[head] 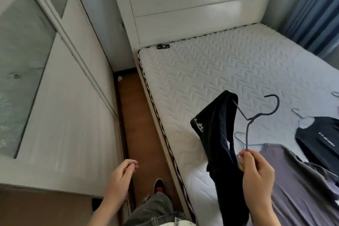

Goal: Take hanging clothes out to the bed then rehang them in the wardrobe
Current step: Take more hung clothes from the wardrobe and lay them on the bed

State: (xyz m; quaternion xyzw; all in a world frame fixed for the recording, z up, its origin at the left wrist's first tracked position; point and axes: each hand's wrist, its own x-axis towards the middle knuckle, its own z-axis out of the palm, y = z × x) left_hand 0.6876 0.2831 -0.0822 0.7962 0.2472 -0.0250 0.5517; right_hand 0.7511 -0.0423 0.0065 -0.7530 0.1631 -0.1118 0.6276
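Note:
My right hand (pixel 256 172) pinches one arm of a dark wire hanger (pixel 256 115), held up over the bed's near edge. A black garment (pixel 218 145) with a white print hangs off the hanger's other arm and drapes down past my wrist. My left hand (pixel 121 172) is open and holds nothing, down by the white wardrobe door (pixel 64 115). On the white quilted mattress (pixel 211 71) lie a grey shirt (pixel 297 180) and a black shirt with white lettering (pixel 319 139), each on a wire hanger.
The wardrobe with frosted glass panels (pixel 22 51) fills the left side. A narrow strip of brown floor (pixel 139 124) runs between it and the bed. The white headboard (pixel 194 5) is at the back, blue curtains (pixel 315 5) at the far right. My shoe (pixel 159 186) is on the floor.

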